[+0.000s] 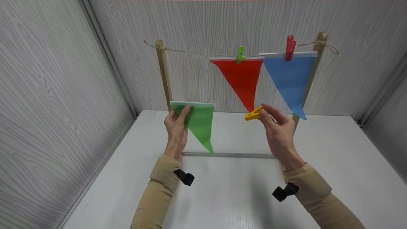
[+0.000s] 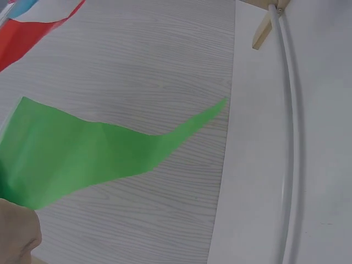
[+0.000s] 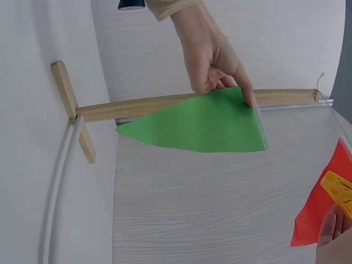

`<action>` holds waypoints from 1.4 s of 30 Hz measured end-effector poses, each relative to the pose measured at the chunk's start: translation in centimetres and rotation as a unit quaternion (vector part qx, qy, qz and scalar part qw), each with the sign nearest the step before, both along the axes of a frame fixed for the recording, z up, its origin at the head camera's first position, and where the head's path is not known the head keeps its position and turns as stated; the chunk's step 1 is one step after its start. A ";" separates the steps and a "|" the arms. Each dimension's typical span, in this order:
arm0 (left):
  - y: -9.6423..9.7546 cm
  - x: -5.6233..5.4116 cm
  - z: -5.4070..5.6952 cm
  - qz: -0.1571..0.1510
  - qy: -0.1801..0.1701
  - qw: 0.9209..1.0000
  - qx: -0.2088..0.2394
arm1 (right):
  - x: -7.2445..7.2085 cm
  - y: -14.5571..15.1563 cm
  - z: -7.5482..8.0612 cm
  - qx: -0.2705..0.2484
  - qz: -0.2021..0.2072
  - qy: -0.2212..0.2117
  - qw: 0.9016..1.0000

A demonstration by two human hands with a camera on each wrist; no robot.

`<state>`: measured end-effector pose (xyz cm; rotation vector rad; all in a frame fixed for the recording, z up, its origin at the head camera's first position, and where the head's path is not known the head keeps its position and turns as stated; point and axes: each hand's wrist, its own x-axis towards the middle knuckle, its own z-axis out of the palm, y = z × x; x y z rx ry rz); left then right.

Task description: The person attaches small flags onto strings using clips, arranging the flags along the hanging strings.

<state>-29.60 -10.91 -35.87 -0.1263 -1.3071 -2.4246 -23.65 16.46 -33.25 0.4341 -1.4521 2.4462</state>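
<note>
A green triangular pennant (image 1: 201,121) with a white top edge hangs from my left hand (image 1: 176,127), which pinches it near its upper left corner, thumb in front. In the right wrist view the pennant's tip points away from the fingers. My right hand (image 1: 279,130) pinches a yellow clothespin (image 1: 253,114) below the red pennant (image 1: 243,78). That red pennant hangs from the string (image 1: 190,51) under a green clothespin (image 1: 240,54). Beside it a blue pennant (image 1: 291,79) hangs under a red clothespin (image 1: 290,48). The string's left stretch bears no pennant.
Two wooden posts hold the string, the left post (image 1: 163,70) and the right post (image 1: 319,44). A pale bar (image 1: 229,155) joins them low down over the white table (image 1: 222,197). Wood-grain panels (image 1: 57,95) stand at the back and sides.
</note>
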 end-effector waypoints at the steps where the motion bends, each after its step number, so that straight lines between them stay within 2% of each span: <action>1: 0.0 0.0 0.3 -0.001 0.002 1.000 0.000 | 0.0 -0.3 0.3 -0.001 0.000 0.003 1.000; 8: -0.3 0.0 2.1 -0.001 0.024 1.000 -0.010 | -0.4 -1.9 2.6 0.007 -0.002 0.045 0.999; 17: -0.6 -0.2 3.9 -0.005 0.041 0.999 -0.009 | -1.3 -3.7 5.5 0.043 -0.029 0.110 0.993; 25: -0.7 -0.2 6.0 -0.011 0.058 0.998 -0.023 | -2.5 -5.3 9.0 0.094 -0.063 0.161 0.980; 30: -0.6 -0.3 7.4 -0.014 0.057 0.998 -0.025 | -3.5 -6.4 11.0 0.116 -0.078 0.188 0.972; 36: -0.6 -0.4 8.8 -0.012 0.065 0.997 -0.029 | -4.3 -7.8 13.1 0.117 -0.066 0.193 0.972; 42: -0.5 -0.6 10.0 -0.006 0.072 0.997 -0.020 | -5.0 -9.2 14.6 0.144 -0.066 0.159 0.975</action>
